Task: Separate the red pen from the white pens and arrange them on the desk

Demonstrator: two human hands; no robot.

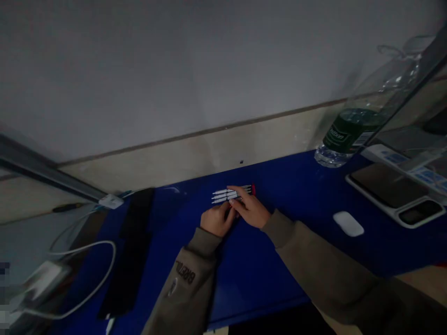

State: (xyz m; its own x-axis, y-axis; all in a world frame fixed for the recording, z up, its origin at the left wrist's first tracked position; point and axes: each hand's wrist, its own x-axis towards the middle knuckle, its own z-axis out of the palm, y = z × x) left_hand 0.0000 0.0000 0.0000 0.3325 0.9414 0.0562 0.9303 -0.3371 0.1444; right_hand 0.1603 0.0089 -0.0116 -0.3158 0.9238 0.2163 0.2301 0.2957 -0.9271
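Several slim white pens point(220, 196) lie side by side near the middle of the blue tabletop, their thin tips toward the left. Red point(253, 189) shows at their right ends. My right hand point(252, 209) reaches over them from the right, index finger across the pens and thumb bent toward my other hand, closed around their middle. Just below the pens, my left hand point(217, 219) is closed with its fingers curled, its thumb meeting the right hand. What its fingers hold, if anything, is hidden.
A large clear bottle point(356, 125) with a green label stands at the back right. Near it are a kitchen scale point(394, 186) and a small white oval object point(348, 224). Along the left edge lie a long black object point(129, 260) and a white cable point(113, 260). A wall point(195, 149) borders the back.
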